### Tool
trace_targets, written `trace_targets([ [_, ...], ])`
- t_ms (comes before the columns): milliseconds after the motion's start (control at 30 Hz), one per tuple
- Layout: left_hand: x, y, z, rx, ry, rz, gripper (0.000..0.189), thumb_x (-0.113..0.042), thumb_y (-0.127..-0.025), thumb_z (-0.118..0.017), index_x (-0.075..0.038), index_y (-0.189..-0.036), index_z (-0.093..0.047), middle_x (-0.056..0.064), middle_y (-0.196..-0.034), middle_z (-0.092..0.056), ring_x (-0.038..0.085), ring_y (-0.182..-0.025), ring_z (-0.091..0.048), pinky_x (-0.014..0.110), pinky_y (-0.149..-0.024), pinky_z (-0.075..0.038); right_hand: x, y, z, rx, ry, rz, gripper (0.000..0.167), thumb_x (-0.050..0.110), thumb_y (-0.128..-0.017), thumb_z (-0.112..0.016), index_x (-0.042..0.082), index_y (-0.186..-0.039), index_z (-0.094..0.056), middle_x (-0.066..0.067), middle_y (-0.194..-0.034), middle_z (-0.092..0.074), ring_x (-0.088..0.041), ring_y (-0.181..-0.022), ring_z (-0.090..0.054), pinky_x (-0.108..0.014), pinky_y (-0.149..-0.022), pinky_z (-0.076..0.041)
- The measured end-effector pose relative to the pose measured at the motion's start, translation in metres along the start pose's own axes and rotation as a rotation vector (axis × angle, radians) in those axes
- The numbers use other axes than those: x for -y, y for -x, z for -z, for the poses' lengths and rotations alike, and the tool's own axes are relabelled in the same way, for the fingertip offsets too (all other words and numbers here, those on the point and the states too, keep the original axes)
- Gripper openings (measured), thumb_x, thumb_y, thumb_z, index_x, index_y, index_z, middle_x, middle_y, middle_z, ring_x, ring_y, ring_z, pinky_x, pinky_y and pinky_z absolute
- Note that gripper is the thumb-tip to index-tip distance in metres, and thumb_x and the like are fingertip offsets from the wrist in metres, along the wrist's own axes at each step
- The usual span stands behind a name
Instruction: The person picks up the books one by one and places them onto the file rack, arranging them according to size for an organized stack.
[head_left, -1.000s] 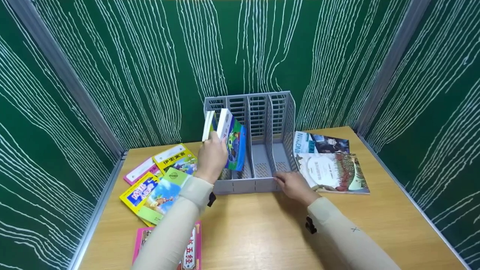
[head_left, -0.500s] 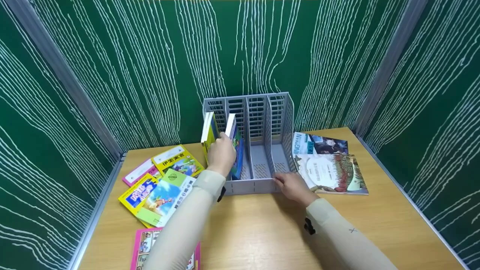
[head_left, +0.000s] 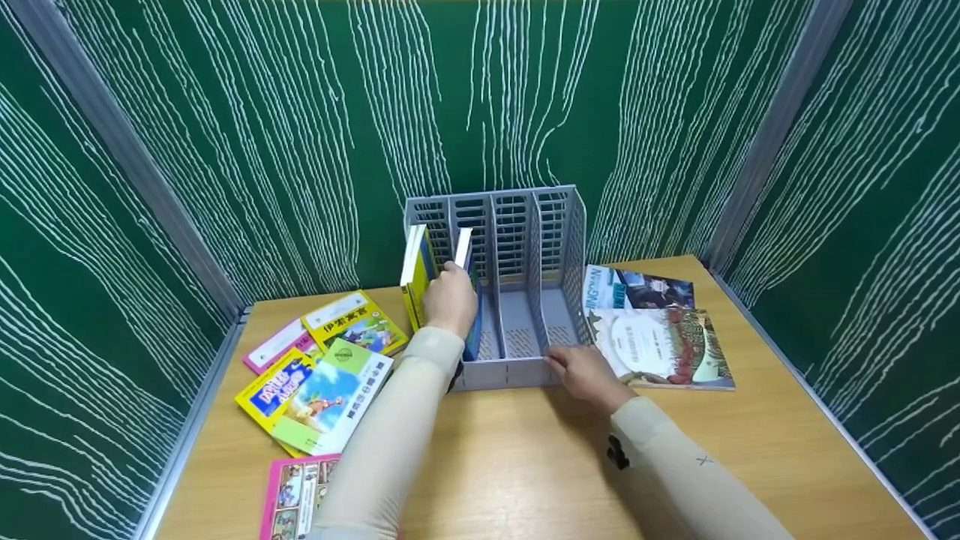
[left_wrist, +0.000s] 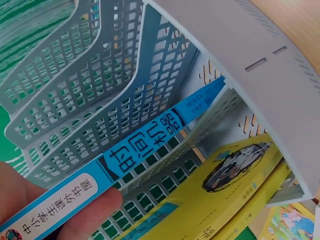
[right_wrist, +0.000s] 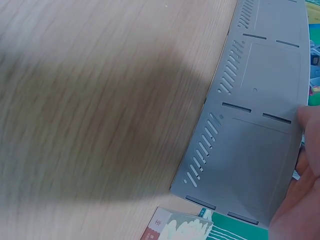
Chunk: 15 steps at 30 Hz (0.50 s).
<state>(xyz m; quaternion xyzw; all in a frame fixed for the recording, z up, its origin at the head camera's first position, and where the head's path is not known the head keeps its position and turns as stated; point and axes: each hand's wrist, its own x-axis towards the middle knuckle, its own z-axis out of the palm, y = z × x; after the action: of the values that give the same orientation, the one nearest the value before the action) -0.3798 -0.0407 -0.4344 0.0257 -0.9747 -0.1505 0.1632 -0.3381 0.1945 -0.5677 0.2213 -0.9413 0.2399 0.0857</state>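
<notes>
My left hand [head_left: 450, 301] pinches a blue-spined book [left_wrist: 142, 147] between thumb and fingers. The book stands upright in the second compartment from the left of a grey file organizer [head_left: 517, 373], its lower end down at the front lip in the left wrist view. Yellow books [left_wrist: 235, 187] stand in the leftmost compartment beside it. At the organizer's front right, my right hand [head_left: 589, 375] grips the front edge, thumb on the near side in the right wrist view. The two right compartments hold nothing.
Left on the wooden table [head_left: 517, 465] lie overlapping books, among them a green-and-white book [head_left: 330, 397] and a yellow book [head_left: 356, 322]. A pink-edged book [head_left: 289, 495] lies nearer, partly under the left sleeve. A pale book [head_left: 660, 349] and a dark one [head_left: 660, 289] lie right of the organizer.
My left hand has moved right and down, bringing the blue book from a tilt above the organizer to upright in the second compartment. The right hand has kept its grip on the front edge.
</notes>
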Motion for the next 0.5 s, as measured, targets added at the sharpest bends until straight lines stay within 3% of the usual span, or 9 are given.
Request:
trace_targets([
  [267,-0.004,-0.010,0.002,0.085,0.001,0.029,0.031,-0.024,-0.106,-0.064,0.002,-0.123,-0.064,0.015,-0.095,-0.077,0.025,-0.074,-0.077,0.039,-0.064,-0.065,0.001,0.000,0.000,0.025,-0.038,-0.036,0.016,0.015,-0.109,-0.063,0.007,-0.104,-0.076,-0.006,-0.085,-0.073,-0.026,-0.080,-0.067,-0.052,-0.082,-0.059],
  [500,-0.002,-0.017,0.002,0.112,0.027,0.011,0.045,-0.028,-0.100,-0.074,0.006,-0.129,-0.064,0.018,-0.102,-0.078,0.028,-0.080,-0.078,0.042,-0.069,-0.066,0.003,0.004,0.002,-0.035,-0.024,0.036,0.015,0.013,-0.108,-0.064,0.005,-0.101,-0.075,-0.011,-0.091,-0.078,-0.033,-0.083,-0.074,-0.055,-0.082,-0.060],
])
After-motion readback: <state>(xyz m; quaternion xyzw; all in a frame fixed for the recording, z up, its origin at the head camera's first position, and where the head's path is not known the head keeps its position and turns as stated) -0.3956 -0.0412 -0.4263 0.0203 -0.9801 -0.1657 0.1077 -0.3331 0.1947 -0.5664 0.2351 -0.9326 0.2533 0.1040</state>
